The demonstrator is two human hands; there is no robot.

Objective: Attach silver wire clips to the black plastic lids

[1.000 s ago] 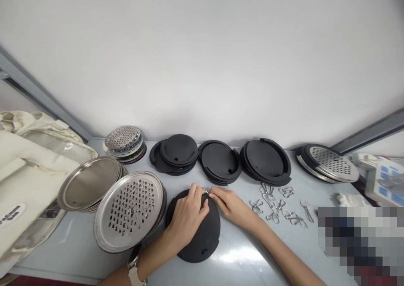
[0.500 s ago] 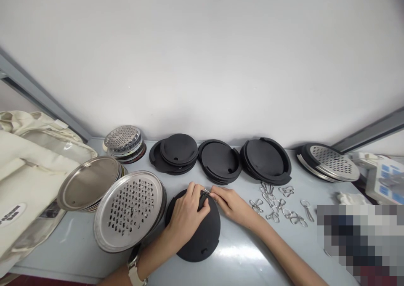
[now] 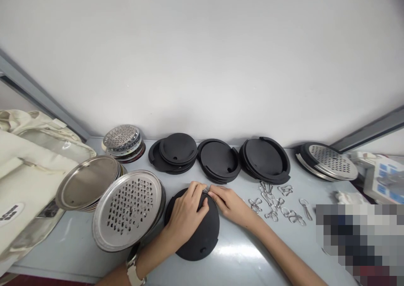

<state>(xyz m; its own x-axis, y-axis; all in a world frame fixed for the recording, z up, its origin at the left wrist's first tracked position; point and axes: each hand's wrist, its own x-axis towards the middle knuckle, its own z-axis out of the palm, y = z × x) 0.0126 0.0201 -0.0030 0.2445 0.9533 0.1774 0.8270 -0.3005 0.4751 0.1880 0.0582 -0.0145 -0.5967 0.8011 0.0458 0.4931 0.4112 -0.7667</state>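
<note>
A round black plate (image 3: pixel 198 239) with a small hole near its front edge lies on the table in front of me. Over its upper left part curls my left hand (image 3: pixel 188 214), its fingers closed at the far rim and the thumb bent on the plate. My right hand (image 3: pixel 229 204) pinches a small shiny metal clip (image 3: pixel 205 190) at that rim, against the left fingertips. Most of the clip is hidden by the fingers. Right of my hand lie several loose metal clips with rings (image 3: pixel 274 204).
Stacks of black plates (image 3: pixel 265 155) stand along the wall. To the left are perforated metal grater discs (image 3: pixel 129 210), plain metal discs (image 3: pixel 88 183) and a cream bag (image 3: pixel 28 185). Far right sits a stack with a grater disc (image 3: pixel 334 162). A blurred patch covers the lower right.
Both hands stay at the plate's far rim, with only slight finger movement around the clip. The whole view has shifted very slightly.
</note>
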